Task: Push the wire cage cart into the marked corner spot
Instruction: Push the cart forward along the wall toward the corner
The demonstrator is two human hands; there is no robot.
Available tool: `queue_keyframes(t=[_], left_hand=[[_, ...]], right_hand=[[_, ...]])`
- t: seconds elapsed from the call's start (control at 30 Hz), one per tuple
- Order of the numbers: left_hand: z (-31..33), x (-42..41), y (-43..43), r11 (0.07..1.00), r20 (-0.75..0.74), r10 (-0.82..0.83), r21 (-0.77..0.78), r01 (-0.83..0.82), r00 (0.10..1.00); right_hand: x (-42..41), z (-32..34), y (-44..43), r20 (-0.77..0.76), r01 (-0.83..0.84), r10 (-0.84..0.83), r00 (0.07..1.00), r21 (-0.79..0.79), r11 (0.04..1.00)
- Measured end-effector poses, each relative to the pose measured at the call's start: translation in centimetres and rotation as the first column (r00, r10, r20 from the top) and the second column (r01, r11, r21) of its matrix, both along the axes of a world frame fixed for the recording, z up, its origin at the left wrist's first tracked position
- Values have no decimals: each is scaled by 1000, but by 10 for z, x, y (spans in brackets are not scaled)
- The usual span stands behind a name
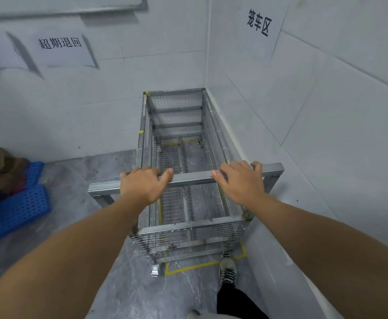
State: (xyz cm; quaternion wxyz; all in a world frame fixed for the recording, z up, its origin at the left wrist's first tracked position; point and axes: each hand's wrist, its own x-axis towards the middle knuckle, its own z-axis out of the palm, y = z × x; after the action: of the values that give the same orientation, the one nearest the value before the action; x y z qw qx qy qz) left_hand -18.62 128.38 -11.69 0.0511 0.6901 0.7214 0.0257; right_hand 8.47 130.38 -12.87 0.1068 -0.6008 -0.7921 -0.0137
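A grey wire cage cart (177, 125) stands in the room corner, its far end against the back wall and its right side along the right wall. It is empty inside. Both my hands rest on its metal push bar (193, 177): my left hand (142, 184) grips the bar left of centre, my right hand (240, 180) grips it right of centre. Yellow floor tape (195, 267) marks the spot; its near line shows just behind the cart's near wheels, and a caster (155, 270) sits by its left corner.
Blue perforated plastic pallets (16, 208) with cardboard scraps lie on the floor at the left. Paper signs hang on both walls. My right foot in a shoe (228, 271) stands on the grey floor beside the tape, close to the right wall.
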Motion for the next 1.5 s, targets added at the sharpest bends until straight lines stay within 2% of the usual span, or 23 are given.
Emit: queue_keyframes(t=[0.27,0.67,0.83,1.0,1.23,1.5], left_hand=[[-3,1,2,999,-6,32,12,-32,999],[1,2,-5,1000,17,15,-1,-14,1000],[2,3,-3,1000,2,7,9,-7,1000],[6,2,-1,999,-3,-13,-42,13,1000],[8,-6,2,992,-43,-58,-115,53,997],[7,-8,-1,994,-84,-101,-60,96,991]], right_hand=[[4,-9,1,41,-44,39,998,108,993],[7,-11,2,35,-74,70,997,111,991],[9,-11,5,99,-108,95,991,133,985],[12,-8,15,140,-169,156,978,87,982],[11,-3,14,67,-195,192,979,49,980],[11,-10,14,68,-184,176,982,132,974]])
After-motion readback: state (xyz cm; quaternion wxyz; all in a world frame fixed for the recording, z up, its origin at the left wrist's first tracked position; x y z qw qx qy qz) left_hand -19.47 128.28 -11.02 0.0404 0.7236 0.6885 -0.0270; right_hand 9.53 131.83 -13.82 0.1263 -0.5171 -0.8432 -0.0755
